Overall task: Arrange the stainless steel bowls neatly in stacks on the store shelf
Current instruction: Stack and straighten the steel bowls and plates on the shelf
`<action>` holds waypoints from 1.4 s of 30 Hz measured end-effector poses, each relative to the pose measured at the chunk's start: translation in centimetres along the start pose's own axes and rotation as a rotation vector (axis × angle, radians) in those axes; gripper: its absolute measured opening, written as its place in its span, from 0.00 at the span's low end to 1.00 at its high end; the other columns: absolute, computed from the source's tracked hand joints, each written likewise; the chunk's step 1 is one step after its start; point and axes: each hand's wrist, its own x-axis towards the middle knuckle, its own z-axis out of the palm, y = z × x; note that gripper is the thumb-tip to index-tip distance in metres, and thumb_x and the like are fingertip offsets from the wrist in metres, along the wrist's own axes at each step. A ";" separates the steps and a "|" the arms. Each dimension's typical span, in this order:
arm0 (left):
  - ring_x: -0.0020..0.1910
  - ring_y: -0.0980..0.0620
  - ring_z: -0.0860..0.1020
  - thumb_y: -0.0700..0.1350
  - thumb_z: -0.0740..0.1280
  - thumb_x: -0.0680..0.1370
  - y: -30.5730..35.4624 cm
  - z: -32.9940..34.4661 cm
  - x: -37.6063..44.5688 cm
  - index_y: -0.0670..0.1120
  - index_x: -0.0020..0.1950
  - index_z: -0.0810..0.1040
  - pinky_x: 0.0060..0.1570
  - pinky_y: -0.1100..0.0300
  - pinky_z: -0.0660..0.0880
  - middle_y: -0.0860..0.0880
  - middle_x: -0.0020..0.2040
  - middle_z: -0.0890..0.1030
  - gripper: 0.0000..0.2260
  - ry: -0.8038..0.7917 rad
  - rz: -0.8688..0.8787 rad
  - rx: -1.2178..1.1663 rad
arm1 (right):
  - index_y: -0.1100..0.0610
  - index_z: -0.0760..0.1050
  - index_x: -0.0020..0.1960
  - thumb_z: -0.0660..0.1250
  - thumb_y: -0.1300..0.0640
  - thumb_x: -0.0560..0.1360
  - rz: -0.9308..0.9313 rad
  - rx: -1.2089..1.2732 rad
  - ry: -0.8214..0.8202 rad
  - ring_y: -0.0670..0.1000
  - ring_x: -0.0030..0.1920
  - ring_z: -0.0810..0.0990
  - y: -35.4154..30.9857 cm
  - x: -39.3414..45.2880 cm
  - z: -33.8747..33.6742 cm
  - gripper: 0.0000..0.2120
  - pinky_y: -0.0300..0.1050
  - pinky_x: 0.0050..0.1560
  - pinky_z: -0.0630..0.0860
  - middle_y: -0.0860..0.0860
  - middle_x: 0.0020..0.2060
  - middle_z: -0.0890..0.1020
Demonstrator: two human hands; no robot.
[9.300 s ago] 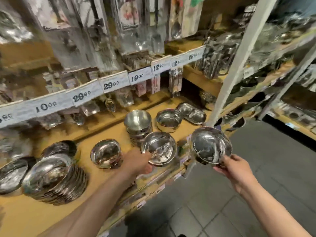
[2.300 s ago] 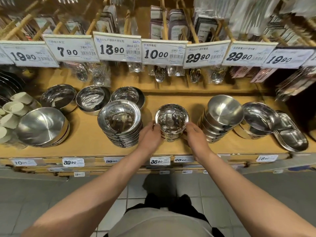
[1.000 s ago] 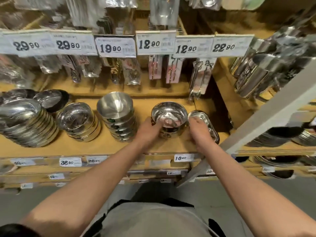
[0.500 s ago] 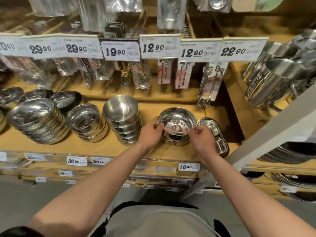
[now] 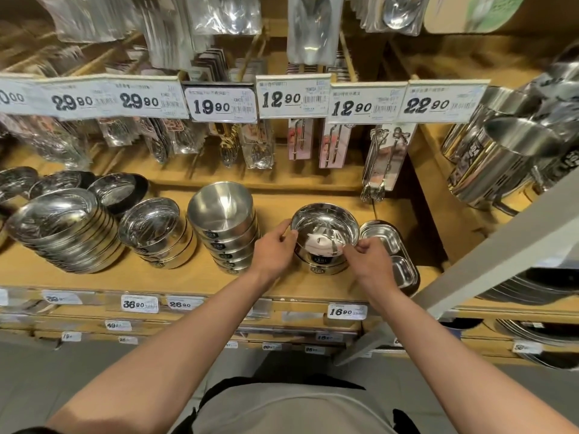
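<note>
A short stack of shiny steel bowls (image 5: 324, 225) stands on the wooden shelf (image 5: 282, 285), right of centre. My left hand (image 5: 274, 249) grips the top bowl's left rim with curled fingers. My right hand (image 5: 368, 256) pinches its near right rim. Left of it rises a taller stack of matte bowls (image 5: 224, 228), then a low stack of shiny bowls (image 5: 156, 231), then a leaning stack of wide bowls (image 5: 62, 228).
Divided steel trays (image 5: 391, 252) lie just right of my hands. Price tags (image 5: 291, 97) and hanging cutlery packs (image 5: 313, 26) sit above. A white upright post (image 5: 501, 249) crosses at right, with steel containers (image 5: 507, 155) behind it. More dark-rimmed bowls (image 5: 119, 189) stand at back left.
The view came slightly closer. Both hands stay on the same small stack, the right hand shifting its fingers onto the bowl's near rim.
</note>
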 end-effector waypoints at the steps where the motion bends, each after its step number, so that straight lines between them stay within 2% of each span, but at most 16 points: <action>1: 0.61 0.53 0.76 0.49 0.61 0.85 0.0 0.0 0.0 0.53 0.75 0.74 0.62 0.62 0.70 0.51 0.65 0.82 0.18 0.005 -0.010 -0.011 | 0.60 0.73 0.55 0.71 0.52 0.78 0.009 0.010 -0.004 0.51 0.45 0.76 0.0 0.0 0.0 0.14 0.46 0.44 0.73 0.51 0.45 0.78; 4: 0.63 0.48 0.79 0.51 0.62 0.84 0.0 0.1 -0.3 0.52 0.75 0.73 0.67 0.53 0.73 0.48 0.64 0.82 0.19 0.011 -0.066 -0.033 | 0.59 0.74 0.56 0.70 0.52 0.79 0.059 0.051 -0.009 0.53 0.50 0.78 -0.2 0.0 0.0 0.13 0.50 0.51 0.75 0.52 0.48 0.80; 7: 0.63 0.44 0.79 0.51 0.63 0.83 0.2 -0.3 -1.1 0.47 0.75 0.73 0.67 0.46 0.74 0.43 0.63 0.82 0.20 0.001 -0.122 -0.045 | 0.57 0.74 0.51 0.68 0.54 0.79 0.077 0.093 -0.012 0.54 0.46 0.77 -0.3 -0.4 -0.4 0.07 0.50 0.48 0.74 0.52 0.43 0.79; 10: 0.59 0.38 0.80 0.50 0.64 0.83 0.7 -1.3 -2.6 0.45 0.64 0.78 0.63 0.41 0.76 0.39 0.57 0.83 0.13 -0.009 -0.159 -0.098 | 0.55 0.72 0.48 0.68 0.56 0.80 0.097 0.150 0.023 0.51 0.43 0.75 -1.2 -1.6 -1.1 0.06 0.44 0.42 0.71 0.50 0.39 0.76; 12: 0.56 0.37 0.81 0.49 0.64 0.83 1.1 -2.2 -3.8 0.48 0.53 0.79 0.61 0.39 0.77 0.39 0.53 0.83 0.07 -0.009 -0.170 -0.113 | 0.55 0.73 0.51 0.68 0.55 0.80 0.117 0.154 0.039 0.49 0.43 0.75 -1.8 -2.6 -1.7 0.05 0.44 0.46 0.71 0.50 0.41 0.76; 16: 0.52 0.40 0.82 0.47 0.64 0.83 1.0 -4.2 -6.8 0.51 0.48 0.80 0.59 0.39 0.78 0.43 0.49 0.84 0.07 -0.038 -0.151 -0.131 | 0.56 0.77 0.57 0.65 0.57 0.80 0.079 0.147 0.045 0.51 0.50 0.78 -2.7 -4.6 -2.2 0.07 0.46 0.49 0.72 0.50 0.46 0.81; 18: 0.52 0.38 0.82 0.45 0.64 0.83 0.3 -5.4 -8.1 0.51 0.47 0.82 0.57 0.38 0.79 0.42 0.48 0.85 0.08 -0.062 -0.148 -0.151 | 0.57 0.78 0.56 0.64 0.57 0.81 0.071 0.140 0.027 0.55 0.54 0.80 -2.9 -5.7 -1.8 0.07 0.52 0.55 0.75 0.55 0.50 0.82; 20: 0.51 0.39 0.82 0.45 0.64 0.83 -0.8 -7.1 -9.5 0.51 0.47 0.83 0.55 0.41 0.80 0.44 0.48 0.85 0.10 -0.048 -0.143 -0.158 | 0.56 0.78 0.57 0.62 0.56 0.82 0.068 0.153 -0.017 0.54 0.55 0.81 -3.2 -7.1 -0.8 0.08 0.54 0.59 0.77 0.54 0.53 0.83; 22: 0.48 0.44 0.83 0.45 0.64 0.83 -2.3 -9.2 -11.0 0.54 0.47 0.85 0.52 0.47 0.81 0.51 0.46 0.86 0.11 -0.031 -0.154 -0.173 | 0.52 0.78 0.57 0.63 0.56 0.82 0.074 0.191 -0.072 0.50 0.51 0.81 -3.5 -8.7 0.7 0.08 0.51 0.56 0.78 0.49 0.52 0.83; 24: 0.47 0.49 0.82 0.45 0.64 0.84 -4.1 -11.8 -12.3 0.54 0.47 0.85 0.49 0.49 0.80 0.57 0.45 0.86 0.11 -0.016 -0.187 -0.203 | 0.52 0.78 0.58 0.62 0.57 0.82 0.073 0.206 -0.133 0.48 0.44 0.80 -4.0 -10.3 2.7 0.09 0.49 0.49 0.78 0.47 0.45 0.81; 27: 0.47 0.54 0.83 0.43 0.63 0.84 -7.0 -16.9 -14.0 0.52 0.48 0.84 0.51 0.50 0.79 0.62 0.43 0.86 0.12 0.048 -0.209 -0.239 | 0.52 0.79 0.55 0.63 0.57 0.82 0.048 0.205 -0.204 0.48 0.43 0.81 -5.5 -12.8 6.4 0.07 0.52 0.50 0.79 0.48 0.42 0.82; 29: 0.43 0.57 0.82 0.43 0.63 0.84 -9.1 -20.9 -15.3 0.53 0.48 0.84 0.49 0.52 0.79 0.59 0.40 0.86 0.12 0.111 -0.228 -0.272 | 0.52 0.79 0.54 0.64 0.56 0.81 0.036 0.187 -0.239 0.52 0.45 0.82 -6.8 -14.7 9.4 0.06 0.55 0.51 0.78 0.50 0.43 0.83; 34: 0.40 0.58 0.81 0.44 0.63 0.83 -14.4 -32.4 -18.7 0.51 0.47 0.84 0.43 0.62 0.80 0.55 0.40 0.84 0.11 0.344 -0.285 -0.346 | 0.53 0.80 0.49 0.65 0.55 0.81 0.055 0.208 -0.350 0.46 0.35 0.83 -10.5 -18.9 18.0 0.05 0.41 0.36 0.77 0.48 0.38 0.84; 37: 0.38 0.56 0.81 0.45 0.64 0.82 -17.5 -38.8 -20.9 0.49 0.46 0.84 0.43 0.59 0.79 0.55 0.38 0.84 0.10 0.519 -0.342 -0.384 | 0.58 0.79 0.46 0.64 0.54 0.82 0.006 0.201 -0.431 0.51 0.43 0.82 -12.8 -21.2 23.0 0.10 0.51 0.46 0.79 0.50 0.41 0.83; 39: 0.38 0.54 0.80 0.45 0.66 0.81 -19.2 -42.1 -22.0 0.47 0.47 0.84 0.46 0.54 0.80 0.52 0.40 0.84 0.08 0.593 -0.371 -0.401 | 0.56 0.79 0.48 0.65 0.55 0.83 0.016 0.244 -0.480 0.52 0.44 0.81 -14.2 -22.7 25.9 0.07 0.49 0.45 0.79 0.51 0.43 0.82; 42: 0.36 0.56 0.80 0.46 0.66 0.81 -21.0 -45.5 -23.0 0.47 0.46 0.84 0.42 0.58 0.80 0.51 0.41 0.84 0.08 0.634 -0.373 -0.453 | 0.54 0.79 0.51 0.65 0.55 0.83 -0.001 0.216 -0.532 0.54 0.47 0.82 -16.1 -24.1 30.0 0.05 0.53 0.49 0.80 0.55 0.46 0.83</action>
